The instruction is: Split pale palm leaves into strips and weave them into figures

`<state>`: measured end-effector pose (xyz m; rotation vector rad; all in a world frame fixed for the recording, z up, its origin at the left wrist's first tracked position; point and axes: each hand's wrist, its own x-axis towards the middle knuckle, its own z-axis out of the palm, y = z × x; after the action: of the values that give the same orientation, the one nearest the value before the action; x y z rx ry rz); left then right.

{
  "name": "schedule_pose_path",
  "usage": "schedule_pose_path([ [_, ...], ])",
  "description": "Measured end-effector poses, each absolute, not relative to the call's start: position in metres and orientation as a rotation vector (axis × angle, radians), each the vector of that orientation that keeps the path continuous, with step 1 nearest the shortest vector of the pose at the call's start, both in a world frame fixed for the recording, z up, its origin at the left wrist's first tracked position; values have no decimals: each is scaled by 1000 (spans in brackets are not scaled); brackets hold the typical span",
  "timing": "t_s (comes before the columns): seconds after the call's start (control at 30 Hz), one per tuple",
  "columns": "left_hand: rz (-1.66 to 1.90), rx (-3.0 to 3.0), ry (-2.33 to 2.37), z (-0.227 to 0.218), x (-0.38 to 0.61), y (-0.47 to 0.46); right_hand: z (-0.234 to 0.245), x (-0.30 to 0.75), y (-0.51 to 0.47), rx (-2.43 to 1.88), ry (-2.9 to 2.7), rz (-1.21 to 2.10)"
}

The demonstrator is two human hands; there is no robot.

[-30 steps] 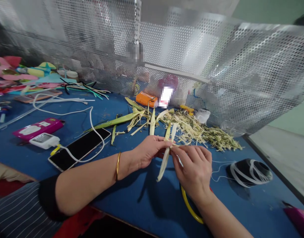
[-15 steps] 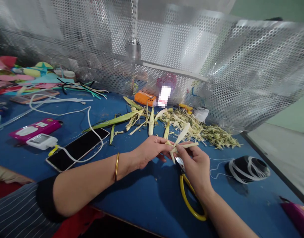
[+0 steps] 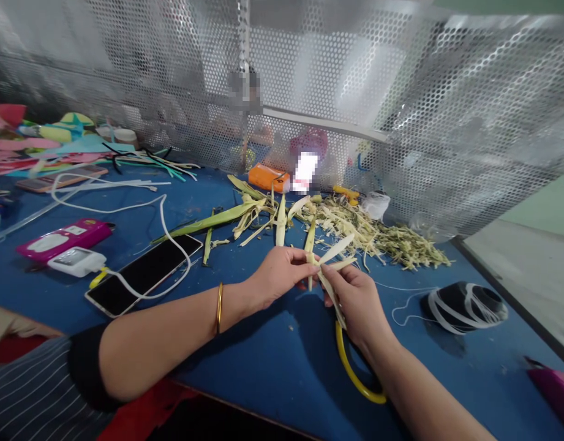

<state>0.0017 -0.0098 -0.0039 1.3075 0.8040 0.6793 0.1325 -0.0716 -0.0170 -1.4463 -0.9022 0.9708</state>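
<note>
Apparently light, pliable and easily split, the pale corn-husk strips point(image 3: 337, 249) are pinched where they meet by left hand point(image 3: 277, 277) and right hand point(image 3: 359, 301); best held there.

Looks out from the person's head, forward and down. Sits above and behind the left hand point(image 3: 279, 278) and right hand point(image 3: 359, 300), near to both. Shows the arms point(image 3: 171, 337) on this side of the hands, the blue desk point(image 3: 263, 355) wide around the hands, and the silvery, holey screen point(image 3: 327, 73) past the hands, farther off. Has both hands just below the middle.
</note>
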Motion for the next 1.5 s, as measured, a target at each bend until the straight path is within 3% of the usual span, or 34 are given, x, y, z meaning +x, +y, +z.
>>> schedule_pose_path([
  [0.23, 789, 1158, 877, -3, -2, 1, -18, 132, -75, -1418, -996, 973],
  [0.33, 804, 1157, 899, -6, -3, 4, -22, 134, -80, -1444, -1418, 639],
  [0.5, 807, 1237, 922, -8, -1, 1, -19, 139, -81, -1326, -2076, -229],
  [0.77, 728, 1234, 905, -7, 0, -6, -13, 143, -78, -1157, -2292, -553],
  [0.87, 692, 1263, 908, -6, 1, -8, -12, 144, -79, -1244, -2079, -449],
  [1.07, 583, 1344, 855, 0, 0, -9, -18, 150, -74, -1604, -1597, 161],
  [1.5, 670, 1258, 939, -6, 2, -8, -12, 161, -71, -1700, -1610, 403],
])
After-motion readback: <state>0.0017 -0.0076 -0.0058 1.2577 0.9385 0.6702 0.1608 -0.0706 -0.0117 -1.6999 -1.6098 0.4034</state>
